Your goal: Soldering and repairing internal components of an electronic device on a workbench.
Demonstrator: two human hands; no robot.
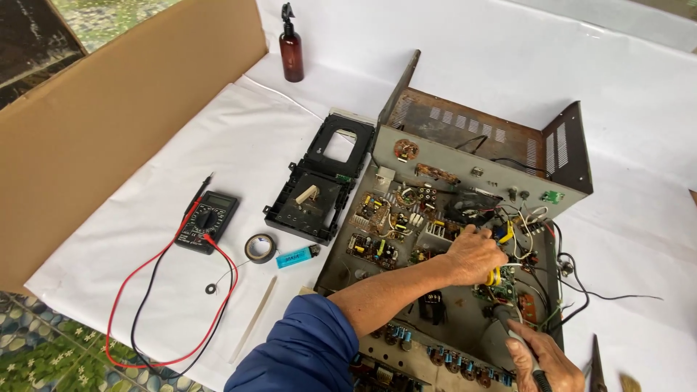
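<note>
Stuff lies all over a white sheet on the floor. A big brown cardboard box stands on the left. A brown spray bottle stands at the top. A dark meter lies near the box, with red and black wires looping away from it. Just beside it are a roll of black tape and a blue lighter. A black plastic tray part lies next to them. A thin pale stick lies lower down.

In the middle sits an open old metal box, grey and rusty. It is full of little boards, round parts and many thin wires.

The left hand, on an arm with a blue sleeve, reaches across the box and covers some of the parts. Its fingers are curled and pinch something yellow among the wires.

The right hand is at the bottom edge. It is closed around a thin dark tool like a pen. The tip points at a small green board just under the left hand.
</note>
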